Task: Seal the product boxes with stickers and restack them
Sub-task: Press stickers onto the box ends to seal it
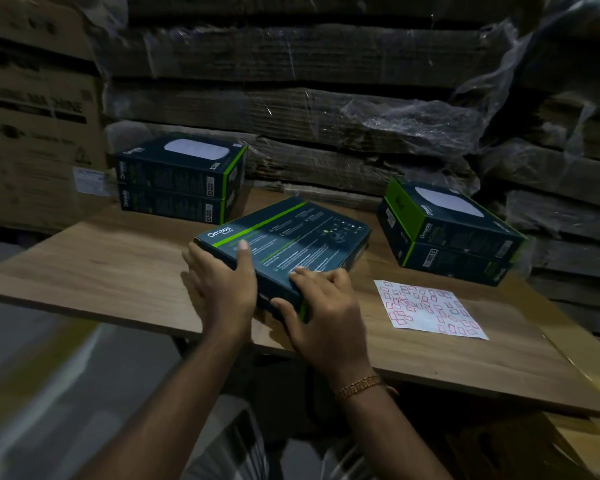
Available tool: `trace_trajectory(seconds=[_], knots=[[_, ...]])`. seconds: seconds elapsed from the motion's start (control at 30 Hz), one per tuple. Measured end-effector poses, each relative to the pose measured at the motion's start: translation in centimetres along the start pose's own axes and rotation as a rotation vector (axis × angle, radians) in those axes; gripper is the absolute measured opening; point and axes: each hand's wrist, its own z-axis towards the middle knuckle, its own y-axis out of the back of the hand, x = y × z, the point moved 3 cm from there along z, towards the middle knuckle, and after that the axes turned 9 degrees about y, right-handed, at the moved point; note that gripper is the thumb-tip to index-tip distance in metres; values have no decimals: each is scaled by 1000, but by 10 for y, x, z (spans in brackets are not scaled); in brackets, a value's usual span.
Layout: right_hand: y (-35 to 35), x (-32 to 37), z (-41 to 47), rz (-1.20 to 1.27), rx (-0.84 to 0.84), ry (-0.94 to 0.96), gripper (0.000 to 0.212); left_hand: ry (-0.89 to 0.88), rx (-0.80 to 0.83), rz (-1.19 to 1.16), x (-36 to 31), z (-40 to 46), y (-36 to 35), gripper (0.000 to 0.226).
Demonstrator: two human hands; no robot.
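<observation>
Head view showed a dark box (291,244) held tilted over the middle of a wooden table (84,265), its printed back face up, its near corner low by the table's front edge and its far end raised. The left hand (222,282) gripped the box's left near edge, thumb lying on the top face by the green stripe, fingers curled underneath. The right hand (323,310) gripped the near right edge, fingers bent over the top face and thumb pressed against the side; a gold bracelet (359,386) sat on that wrist.

A sticker sheet (430,310), white with many small red-outlined labels, lay flat on the table just right of the hands, apart from the box.

At the table's back left stood a stack of two matching boxes (177,178), squared up, with a white oval pictured on the top face. At the back right stood another stack of two (451,233), turned at an angle, its green end facing the held box. Both stacks were well apart from the held box.

Behind the table rose a wall of flattened cardboard (291,98) wrapped in clear plastic film (413,116), and a large carton (39,116) stood at the left. The whole scene was dim.
</observation>
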Motion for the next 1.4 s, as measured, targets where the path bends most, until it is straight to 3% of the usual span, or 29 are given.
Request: trace_trajectory(seconds=[0.1, 0.23, 0.33, 0.47, 0.57, 0.7, 0.77, 0.83, 0.93, 1.13, 1.27, 1.33, 1.4], knots=[[-4, 17, 3, 133, -13, 39, 29, 5, 51, -20, 6, -19, -3, 94], [11, 19, 13, 440, -127, -125, 29, -11, 99, 52, 8, -28, -6, 115], [19, -2, 20, 326, -152, -274, 28, -19, 134, 111, 4, -29, -8, 136], [14, -51, 20, 62, 193, -402, 67, 39, 183, 99, 4, -11, -5, 143], [14, -74, 8, -45, 321, -401, 90, 130, 268, -4, 11, 19, 11, 128], [24, -84, -7, -76, 276, -511, 111, 178, 468, -69, 8, 36, 43, 73], [26, -83, -10, -78, 299, -526, 118, 154, 557, -25, 8, 41, 60, 56], [27, -79, -11, -63, 327, -506, 118, 132, 614, -17, 7, 45, 75, 54], [32, -74, -13, -65, 296, -468, 108, 106, 661, -38, 9, 50, 86, 74], [47, -55, -22, -217, 237, -453, 101, 33, 486, -49, 20, 52, 84, 67], [57, -35, -29, -384, 239, -441, 95, -122, -15, 3, 18, 22, 76, 59], [60, -24, -34, -457, 249, -444, 94, -146, -104, 62, 15, 0, 61, 76], [62, -17, -36, -505, 254, -459, 94, -152, -92, 251, 16, -10, 40, 117]])
